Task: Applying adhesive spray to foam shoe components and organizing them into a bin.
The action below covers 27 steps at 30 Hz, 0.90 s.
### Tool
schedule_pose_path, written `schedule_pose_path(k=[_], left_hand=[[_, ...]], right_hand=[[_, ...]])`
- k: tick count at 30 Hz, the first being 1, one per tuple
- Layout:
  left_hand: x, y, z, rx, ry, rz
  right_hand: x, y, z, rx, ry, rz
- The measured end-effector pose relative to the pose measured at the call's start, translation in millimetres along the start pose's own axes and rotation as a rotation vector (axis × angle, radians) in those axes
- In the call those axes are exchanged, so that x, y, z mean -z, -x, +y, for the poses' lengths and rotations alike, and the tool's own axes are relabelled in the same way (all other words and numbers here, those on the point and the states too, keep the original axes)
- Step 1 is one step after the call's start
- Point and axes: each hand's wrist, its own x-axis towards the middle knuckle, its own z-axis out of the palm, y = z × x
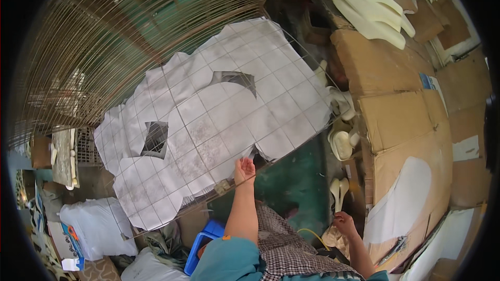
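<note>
My left hand is closed at the front edge of a wire grid tray, its fingers curled about the rim. White sheet pieces with wavy cut edges lie under the grid wires, with grey speckles on some and dark gaps between them. Off to the right, my right hand hangs low with loosely bent fingers and nothing visible in it. Just above that hand stands a pair of cream spoon-shaped pieces.
More wire trays tilt up behind in a dense stack. Brown cardboard covers a bench on the right, bearing a white rounded sheet and cream moulded pieces. A blue bin and white bag sit at lower left.
</note>
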Motion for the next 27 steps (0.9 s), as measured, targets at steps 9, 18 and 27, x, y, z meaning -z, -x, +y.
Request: schedule_pose_path(k=[9, 18, 27], left_hand=[[-26.5, -6.7, -24.8, 0.083, -0.117, 0.008], [21.6, 31.3, -39.7, 0.406, -0.637, -0.080], [13.1, 97.9, -86.9, 0.306, -2.049, -0.154]], right_hand=[[-6.7, 16.4, 46.9, 0.083, 0.185, 0.147], [4.1, 81.5, 64.8, -0.098, 0.137, 0.339], [96.2, 167.2, 123.3, -0.266, -0.011, 1.153]])
